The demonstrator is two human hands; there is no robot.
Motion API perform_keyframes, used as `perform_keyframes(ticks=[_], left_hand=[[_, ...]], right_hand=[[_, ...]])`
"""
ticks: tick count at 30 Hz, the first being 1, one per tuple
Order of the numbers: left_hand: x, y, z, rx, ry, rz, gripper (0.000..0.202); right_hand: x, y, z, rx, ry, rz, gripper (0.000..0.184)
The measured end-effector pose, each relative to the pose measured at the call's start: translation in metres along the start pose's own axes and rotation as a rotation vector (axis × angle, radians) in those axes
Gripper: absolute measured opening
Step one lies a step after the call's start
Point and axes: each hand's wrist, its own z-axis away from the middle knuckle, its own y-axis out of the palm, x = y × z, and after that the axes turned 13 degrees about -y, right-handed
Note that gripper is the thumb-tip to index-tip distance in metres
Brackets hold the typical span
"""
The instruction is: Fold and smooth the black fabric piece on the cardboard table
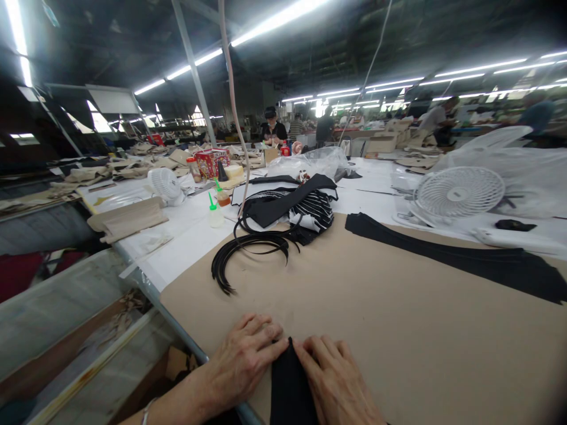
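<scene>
Hands flatten black, seemingly soft fabric piece.

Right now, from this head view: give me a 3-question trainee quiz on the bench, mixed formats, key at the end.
1. Multiple choice: what do both hands press on at the near edge of the brown sheet? A) a black fabric piece B) a glue bottle C) the white fan
2. True or false: the bundle of thin black curved strips lies to the right of the white fan.
3. Fill in: the two small bottles near the strips have ____ caps.

Key:
1. A. The left hand and right hand lie flat on either side of the black fabric piece.
2. False; it lies to the left.
3. Green.
</scene>
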Motion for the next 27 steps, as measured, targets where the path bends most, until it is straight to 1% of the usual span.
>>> perform_keyframes(ticks=[4, 8, 12, 16, 18, 21, 24, 27], left_hand=[[0.0, 0.0, -0.001, 0.009, -0.007, -0.012, 0.034], [0.002, 0.001, -0.002, 0.011, 0.001, -0.005, 0.034], [0.004, 0.003, -0.002, -0.002, -0.023, 0.064, 0.034], [0.006, 0.006, -0.001, -0.008, -0.062, 0.149, 0.036], [0.007, 0.006, 0.0, -0.004, -0.087, 0.177, 0.036], [0.01, 0.006, 0.001, -0.007, -0.116, 0.193, 0.037], [0.012, 0.008, 0.002, -0.025, -0.123, 0.205, 0.037], [0.011, 0.011, 0.003, -0.046, -0.13, 0.211, 0.038]], right_hand=[[0.002, 0.003, -0.002, -0.146, -0.083, 0.156, 0.045], [0.004, 0.002, -0.003, -0.18, -0.125, 0.236, 0.046], [0.007, 0.0, -0.004, -0.179, -0.148, 0.31, 0.048], [0.008, 0.001, -0.005, -0.164, -0.144, 0.334, 0.049], [0.006, 0.005, -0.003, -0.144, -0.133, 0.332, 0.051], [0.005, 0.015, 0.005, -0.104, -0.152, 0.321, 0.053], [0.006, 0.021, 0.013, -0.097, -0.166, 0.338, 0.058], [0.006, 0.014, 0.013, -0.09, -0.115, 0.296, 0.063]])
